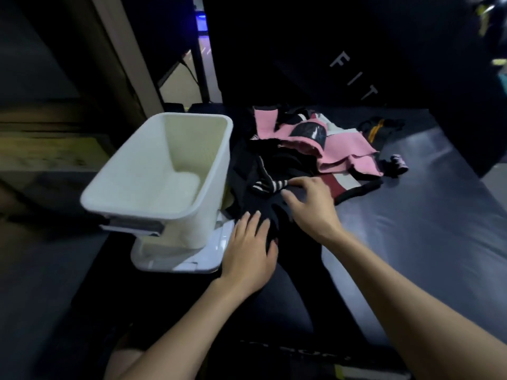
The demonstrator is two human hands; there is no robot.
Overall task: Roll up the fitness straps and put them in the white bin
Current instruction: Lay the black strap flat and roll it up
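A heap of fitness straps lies on a dark padded mat [428, 215]: pink ones [340, 149], black ones and a black strap with white stripes [270, 185]. The white bin [153, 171] stands tilted just left of the heap and holds nothing I can see. My left hand [251, 248] rests flat, fingers straight, on a black strap [260, 207] at the heap's near edge. My right hand [310, 204] lies on the same dark fabric a little farther in, fingers spread and slightly bent, fingertips near the striped strap.
The bin sits on a white lid or tray [208, 256]. A black strap with an orange stripe [375, 130] and a small grey-purple strap [399, 163] lie apart at the back right. A dark padded wall with letters [354, 75] rises behind.
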